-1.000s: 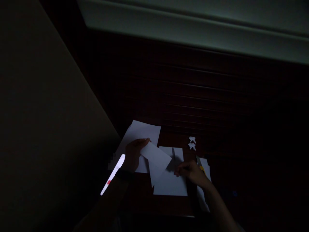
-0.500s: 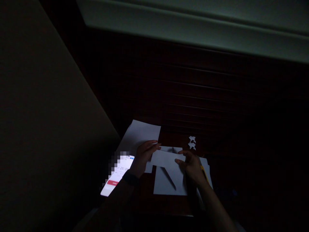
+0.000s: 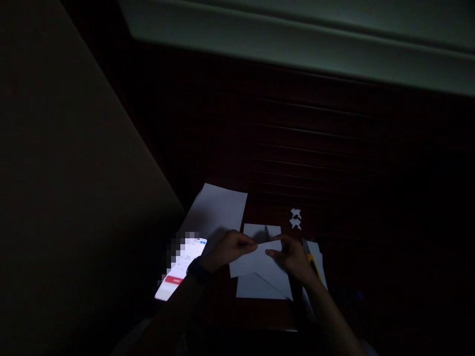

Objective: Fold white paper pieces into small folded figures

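Observation:
A sheet of white paper (image 3: 245, 263) is held up between my two hands in the dim light. My left hand (image 3: 228, 250) pinches its upper edge near the middle, fingers pressed together. On the other side, my right hand (image 3: 295, 259) grips the paper's upper right with thumb and fingers. Beneath it lies another white sheet (image 3: 256, 289), partly covered. A dark pen (image 3: 266, 232) rests on the far part of that lower sheet. Beside my right wrist are scissors with yellow handles (image 3: 312, 264), partly hidden by that hand.
At the left glows a phone (image 3: 180, 272) showing a timer. A large white sheet (image 3: 218, 207) lies behind my left hand. Two small folded paper shapes (image 3: 295, 219) sit at the back right. More paper (image 3: 319, 252) lies under the scissors on the dark table (image 3: 222, 314).
My left hand has moved right and down, from the paper's left corner to its upper edge. The held paper has dropped lower and tilted.

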Available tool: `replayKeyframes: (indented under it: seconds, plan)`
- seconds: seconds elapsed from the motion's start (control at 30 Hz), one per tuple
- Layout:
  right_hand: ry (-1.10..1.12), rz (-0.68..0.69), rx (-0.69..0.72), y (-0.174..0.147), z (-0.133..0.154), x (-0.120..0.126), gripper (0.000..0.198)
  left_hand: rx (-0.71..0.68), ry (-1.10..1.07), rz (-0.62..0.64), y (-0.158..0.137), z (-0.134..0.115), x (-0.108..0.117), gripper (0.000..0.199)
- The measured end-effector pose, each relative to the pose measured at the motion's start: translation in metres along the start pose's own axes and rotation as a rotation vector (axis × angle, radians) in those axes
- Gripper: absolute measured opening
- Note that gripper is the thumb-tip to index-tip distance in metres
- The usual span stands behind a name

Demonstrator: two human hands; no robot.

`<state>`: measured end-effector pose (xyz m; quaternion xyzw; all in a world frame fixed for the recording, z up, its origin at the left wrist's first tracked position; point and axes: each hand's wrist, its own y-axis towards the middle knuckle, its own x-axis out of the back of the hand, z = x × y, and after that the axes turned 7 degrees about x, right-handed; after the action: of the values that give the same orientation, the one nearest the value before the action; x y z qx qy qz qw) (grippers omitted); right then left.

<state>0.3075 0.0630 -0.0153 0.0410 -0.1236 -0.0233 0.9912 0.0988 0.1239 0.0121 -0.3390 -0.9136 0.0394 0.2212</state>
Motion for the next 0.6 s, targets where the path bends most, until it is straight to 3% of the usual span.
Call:
replayKeyframes:
  seconds: [0.13,0.6]
  plan:
    - [-0.053,0.027,0.005,0.0,-0.001,0.001,0.021,-0.014,-0.052,0.089,-0.002,-0.004,0.0,0.027]
    - [0.165,-0.114,-0.111,0.0,0.002,0.006,0.027,0.024,-0.247,0.085,-0.01,-0.016,0.001,0.019]
